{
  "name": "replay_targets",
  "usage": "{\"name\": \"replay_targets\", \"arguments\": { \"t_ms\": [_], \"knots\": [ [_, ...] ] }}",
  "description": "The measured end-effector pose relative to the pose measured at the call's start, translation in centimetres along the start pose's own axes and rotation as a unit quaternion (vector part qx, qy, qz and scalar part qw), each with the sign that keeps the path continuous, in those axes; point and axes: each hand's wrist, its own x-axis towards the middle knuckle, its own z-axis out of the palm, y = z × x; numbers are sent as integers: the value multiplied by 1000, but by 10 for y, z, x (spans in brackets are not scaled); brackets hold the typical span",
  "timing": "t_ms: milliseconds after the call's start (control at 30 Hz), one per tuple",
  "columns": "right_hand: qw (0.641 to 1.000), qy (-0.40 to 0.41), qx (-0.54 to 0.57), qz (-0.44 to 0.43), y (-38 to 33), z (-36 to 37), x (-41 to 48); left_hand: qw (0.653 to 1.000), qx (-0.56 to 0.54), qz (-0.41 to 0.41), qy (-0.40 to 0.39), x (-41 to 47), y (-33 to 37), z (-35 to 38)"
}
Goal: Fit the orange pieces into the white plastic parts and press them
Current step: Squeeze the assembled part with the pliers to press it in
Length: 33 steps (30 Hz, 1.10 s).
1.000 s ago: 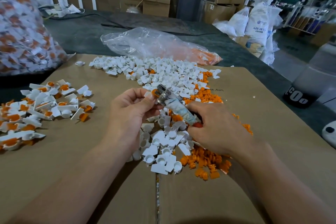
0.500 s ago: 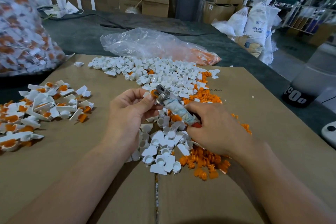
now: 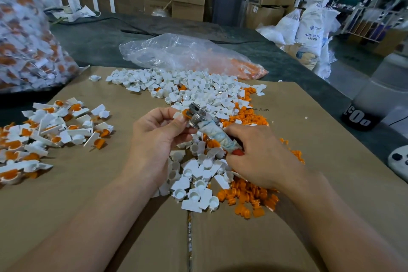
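Note:
My left hand (image 3: 159, 137) pinches a small white plastic part (image 3: 177, 115) with an orange piece (image 3: 185, 112) at its top, raised above the pile. My right hand (image 3: 258, 157) grips a press tool (image 3: 212, 130) with a tape-wrapped handle and a metal head; the head sits against the orange piece. Under both hands lies a heap of loose white parts (image 3: 194, 174). Loose orange pieces (image 3: 247, 199) are scattered to its right.
Fitted white-and-orange parts (image 3: 44, 130) lie in a pile at the left on the cardboard sheet (image 3: 88, 183). A clear bag (image 3: 187, 55) with orange pieces lies behind. A large full bag (image 3: 24, 40) stands at far left. A dark container (image 3: 362, 115) is at the right.

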Motion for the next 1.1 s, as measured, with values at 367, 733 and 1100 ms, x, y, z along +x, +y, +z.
{"name": "replay_targets", "arguments": {
  "t_ms": [367,733,1100],
  "knots": [
    [1000,-1,-4,4,0,0,1,1000,0,0,-1,1,0,0],
    [1000,-5,-8,1,0,-1,1,1000,1,-6,3,1,0,1],
    [1000,-5,-9,-3,2,0,0,1000,-2,1,2,2,-2,0]
  ]
}}
